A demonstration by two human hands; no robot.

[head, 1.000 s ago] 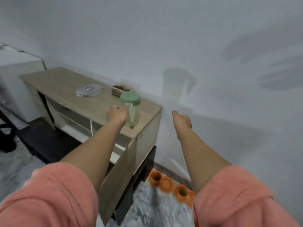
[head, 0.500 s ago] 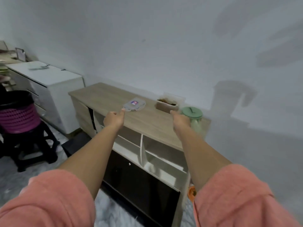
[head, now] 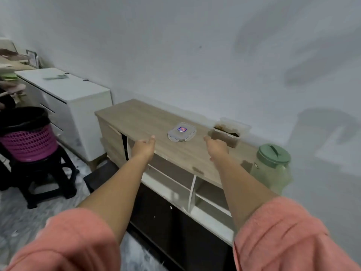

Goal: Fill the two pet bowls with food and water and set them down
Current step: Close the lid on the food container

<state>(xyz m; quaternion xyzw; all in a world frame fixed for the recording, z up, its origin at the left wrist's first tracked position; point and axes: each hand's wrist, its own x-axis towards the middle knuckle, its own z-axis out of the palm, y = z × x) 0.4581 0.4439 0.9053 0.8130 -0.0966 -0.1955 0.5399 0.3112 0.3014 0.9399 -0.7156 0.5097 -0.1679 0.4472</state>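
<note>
At frame centre, wooden cabinet (head: 136, 118): loose lid (head: 182, 132); right of it, open food container (head: 226, 133); lower right, green-lidded water jug (head: 272, 167). Left hand (head: 143, 148), right hand (head: 216, 148): both empty, fingers relaxed. Pet bowls unseen. Advice: grip container by both sides, keep level.

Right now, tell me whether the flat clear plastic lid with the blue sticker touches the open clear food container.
Apart. The head view shows bare wooden cabinet top between the lid and the food container.
</note>
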